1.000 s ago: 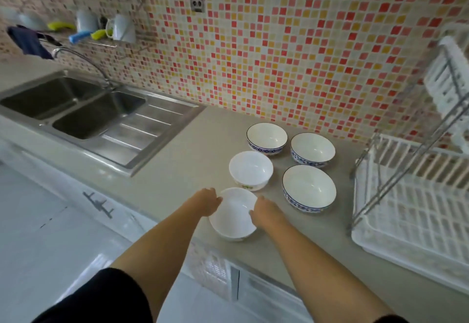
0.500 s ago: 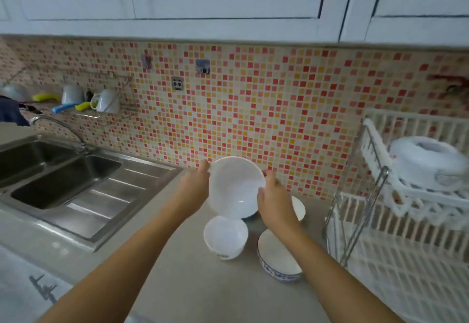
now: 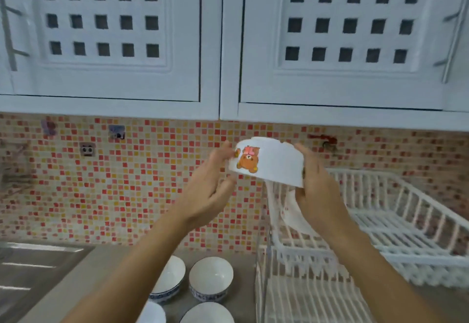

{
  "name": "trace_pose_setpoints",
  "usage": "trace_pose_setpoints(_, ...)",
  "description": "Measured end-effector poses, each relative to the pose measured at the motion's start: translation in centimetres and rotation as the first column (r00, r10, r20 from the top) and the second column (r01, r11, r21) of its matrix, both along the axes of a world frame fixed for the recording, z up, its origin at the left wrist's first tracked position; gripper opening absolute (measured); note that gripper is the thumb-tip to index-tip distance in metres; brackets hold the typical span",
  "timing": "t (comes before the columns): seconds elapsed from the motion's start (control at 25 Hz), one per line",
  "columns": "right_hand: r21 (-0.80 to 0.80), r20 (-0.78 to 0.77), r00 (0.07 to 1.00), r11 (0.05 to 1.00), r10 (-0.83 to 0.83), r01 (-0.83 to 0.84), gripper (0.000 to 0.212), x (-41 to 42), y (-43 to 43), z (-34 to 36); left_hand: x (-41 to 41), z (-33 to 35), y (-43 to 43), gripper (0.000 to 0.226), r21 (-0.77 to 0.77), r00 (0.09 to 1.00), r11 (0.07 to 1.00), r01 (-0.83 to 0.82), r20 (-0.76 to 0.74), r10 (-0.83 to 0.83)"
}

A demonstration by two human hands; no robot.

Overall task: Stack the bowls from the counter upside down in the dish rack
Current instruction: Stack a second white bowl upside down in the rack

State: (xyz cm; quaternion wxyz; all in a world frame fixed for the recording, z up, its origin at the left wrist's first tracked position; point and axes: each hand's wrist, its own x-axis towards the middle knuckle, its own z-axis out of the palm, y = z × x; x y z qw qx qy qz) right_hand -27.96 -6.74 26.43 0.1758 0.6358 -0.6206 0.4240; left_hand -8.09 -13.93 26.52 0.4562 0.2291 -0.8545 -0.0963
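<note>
A white bowl with a bear picture (image 3: 270,161) is upside down in the air, above the left end of the white dish rack's upper tier (image 3: 406,223). My right hand (image 3: 317,185) grips its right side. My left hand (image 3: 210,185) touches its left edge with the fingertips. An upturned white bowl (image 3: 291,211) lies in the upper tier, partly hidden behind my right hand. On the counter below stand several bowls: two blue-patterned ones (image 3: 175,279) (image 3: 210,279) and two more at the bottom edge (image 3: 152,313) (image 3: 206,313).
White wall cupboards (image 3: 228,38) hang close above the bowl. A mosaic-tiled wall (image 3: 114,183) runs behind. The steel sink's drainboard (image 3: 33,272) is at the lower left. The rack's lower tier (image 3: 304,302) sits on the counter at the right.
Both hands have lifted the bowl from the counter, turned it upside down and carried it up and right to the rack's upper tier. The view has tilted upward.
</note>
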Motion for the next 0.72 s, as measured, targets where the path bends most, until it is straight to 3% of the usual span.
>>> trace_pose_setpoints(0.12, 0.029, -0.178, 0.983, 0.998, -0.041, 0.047, 0.07, -5.9, 0.6, -0.1, -4.8, 1.3, -0.1, 0.07, -0.114, 0.964, 0.99, 0.086, 0.26, -0.054)
trace_pose_setpoints(0.24, 0.02, -0.262, 0.964, 0.998, -0.055, 0.062, 0.068, -10.0, 0.3, -0.5, -8.2, 2.1, -0.1, 0.079, -0.187, 0.892, 0.976, 0.115, 0.452, -0.018)
trace_pose_setpoints(0.36, 0.06, -0.299, 0.954, 0.997, -0.031, 0.052, 0.071, -13.1, -0.1, -0.8, -11.1, 2.3, -0.7, 0.084, -0.129, 0.878, 0.99, 0.065, 0.478, 0.004)
trace_pose_setpoints(0.44, 0.185, -0.256, 0.964, 0.982, 0.069, -0.021, 0.076, -15.6, -0.1, -0.8, -13.2, 1.8, -1.2, 0.087, -0.1, 0.862, 0.993, 0.061, 0.507, -0.002)
trace_pose_setpoints(0.56, 0.507, -0.207, 0.959, 0.86, 0.191, -0.062, 0.098, -17.9, -0.2, -0.8, -15.1, 0.3, -2.4, 0.085, -0.065, 0.829, 0.997, 0.051, 0.56, -0.006)
trace_pose_setpoints(0.72, 0.593, -0.211, 0.946, 0.802, 0.246, -0.077, 0.092, -18.5, -1.3, -1.6, -16.3, -1.1, -3.4, 0.079, -0.018, 0.817, 1.0, 0.014, 0.576, -0.001)
